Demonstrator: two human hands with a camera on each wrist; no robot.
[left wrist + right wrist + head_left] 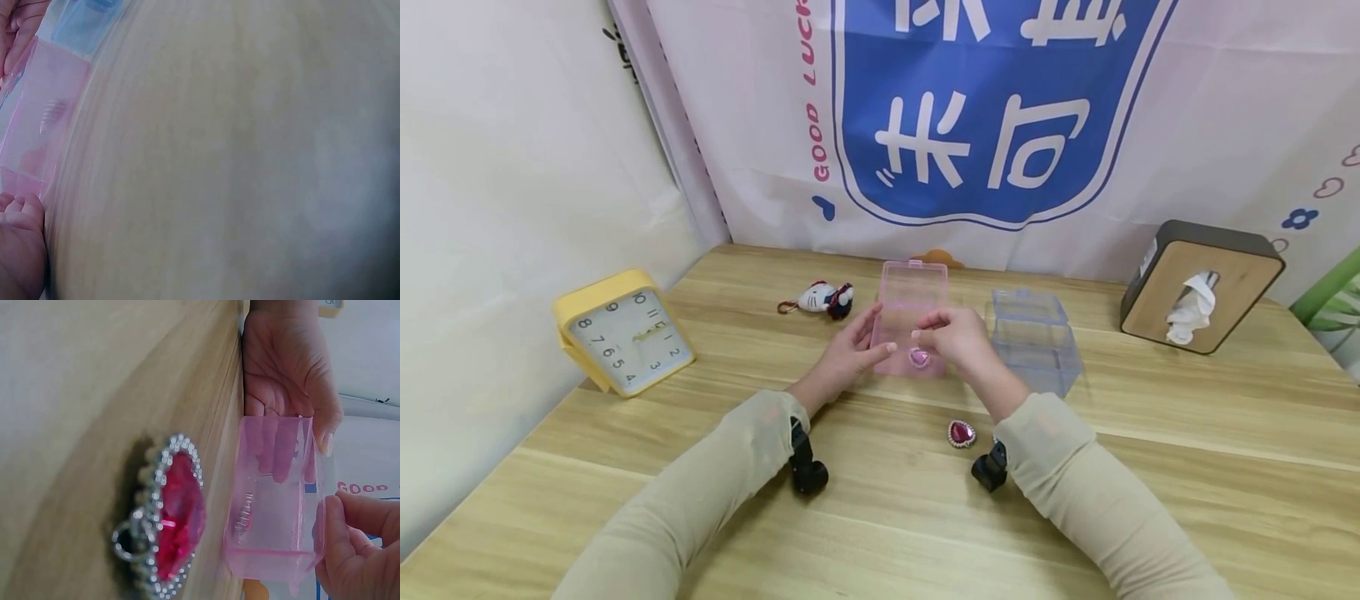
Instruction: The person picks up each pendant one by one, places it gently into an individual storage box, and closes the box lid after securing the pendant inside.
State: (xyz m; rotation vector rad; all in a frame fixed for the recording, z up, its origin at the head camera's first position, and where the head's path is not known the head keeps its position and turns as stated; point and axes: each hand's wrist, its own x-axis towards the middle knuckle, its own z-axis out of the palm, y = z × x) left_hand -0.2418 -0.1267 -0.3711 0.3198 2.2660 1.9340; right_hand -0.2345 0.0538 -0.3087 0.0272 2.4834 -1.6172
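Note:
A clear pink plastic box stands with its lid up. My left hand grips its left end, thumb at the rim and fingers along the side; the right wrist view shows this hand too. Inside lies a pink gem with a silver beaded edge. Over the box's right side, my right hand has curled fingers, its thumb and a fingertip close together by the rim; whether they pinch anything is unclear. A red heart-shaped gem pendant with a silver beaded border lies on the table, nearer me.
A clear bluish box, its lid up, stands right of the pink one. Behind to the left lies a small plush keychain. A yellow clock stands at far left, a tissue box at back right.

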